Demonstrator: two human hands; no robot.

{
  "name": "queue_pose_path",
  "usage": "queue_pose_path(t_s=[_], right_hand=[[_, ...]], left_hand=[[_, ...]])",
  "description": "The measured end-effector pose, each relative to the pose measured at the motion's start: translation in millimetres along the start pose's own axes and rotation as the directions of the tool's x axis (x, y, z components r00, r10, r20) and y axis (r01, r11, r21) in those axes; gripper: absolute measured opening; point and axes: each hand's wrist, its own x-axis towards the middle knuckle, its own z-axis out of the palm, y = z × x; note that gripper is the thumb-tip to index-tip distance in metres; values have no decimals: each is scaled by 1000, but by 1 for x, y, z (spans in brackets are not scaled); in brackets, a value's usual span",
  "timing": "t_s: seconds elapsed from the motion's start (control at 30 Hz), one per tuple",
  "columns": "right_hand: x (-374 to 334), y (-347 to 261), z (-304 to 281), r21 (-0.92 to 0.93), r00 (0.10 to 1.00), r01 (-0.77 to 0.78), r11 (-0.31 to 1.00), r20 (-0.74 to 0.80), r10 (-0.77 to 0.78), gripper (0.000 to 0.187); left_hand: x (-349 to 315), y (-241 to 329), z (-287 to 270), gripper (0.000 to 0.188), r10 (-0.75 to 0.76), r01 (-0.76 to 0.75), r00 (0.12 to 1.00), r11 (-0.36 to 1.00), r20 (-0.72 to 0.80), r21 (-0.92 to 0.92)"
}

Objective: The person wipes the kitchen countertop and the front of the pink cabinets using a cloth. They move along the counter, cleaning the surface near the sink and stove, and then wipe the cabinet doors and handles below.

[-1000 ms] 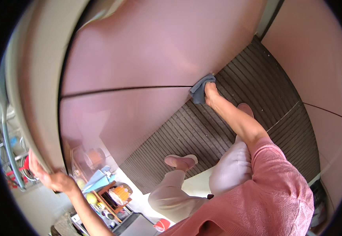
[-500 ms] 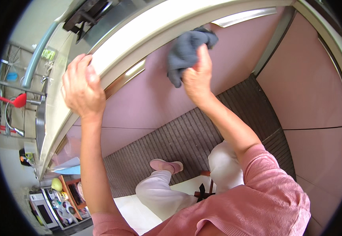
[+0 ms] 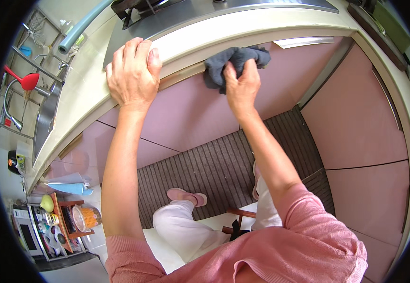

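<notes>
Pink cupboards [image 3: 186, 115] front the worktop [image 3: 190, 37]. My left hand [image 3: 133, 78] rests unclenched on its edge; my right hand [image 3: 243, 87] grips a cloth [image 3: 218, 63].

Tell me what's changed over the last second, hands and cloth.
The right hand has moved the dark cloth up from the bottom of the pink cabinet front, beside the ribbed mat, to its top, just under the countertop. Unchanged: the right hand grips the cloth; the left hand is at the countertop's edge.
</notes>
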Motion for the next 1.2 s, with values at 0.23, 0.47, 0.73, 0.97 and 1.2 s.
queue_pose_path(t_s=[0.23, 0.47, 0.73, 0.97, 1.2], right_hand=[[0, 11, -1, 5, 992, 84, 996, 97, -84, 20], [12, 21, 2, 80, 976, 33, 996, -217, -15, 15], [-65, 5, 23, -52, 924, 270, 962, 295, -243, 31], [-29, 38, 14, 210, 964, -138, 968, -194, 179, 21], [-89, -49, 64, 132, 961, -6, 991, 275, -31, 18]], left_hand=[[-4, -2, 2, 29, -15, 16, 1000, 999, 20, -32], [1, 6, 4, 31, 15, -15, 1000, 1000, 6, -22], [-6, -6, -1, 28, -7, 6, 999, 999, -40, -35], [-122, 33, -33, 19, -131, 171, 985, 785, 110, -596], [-325, 50, -12, 22, -264, 798, 551, 443, 791, -408]])
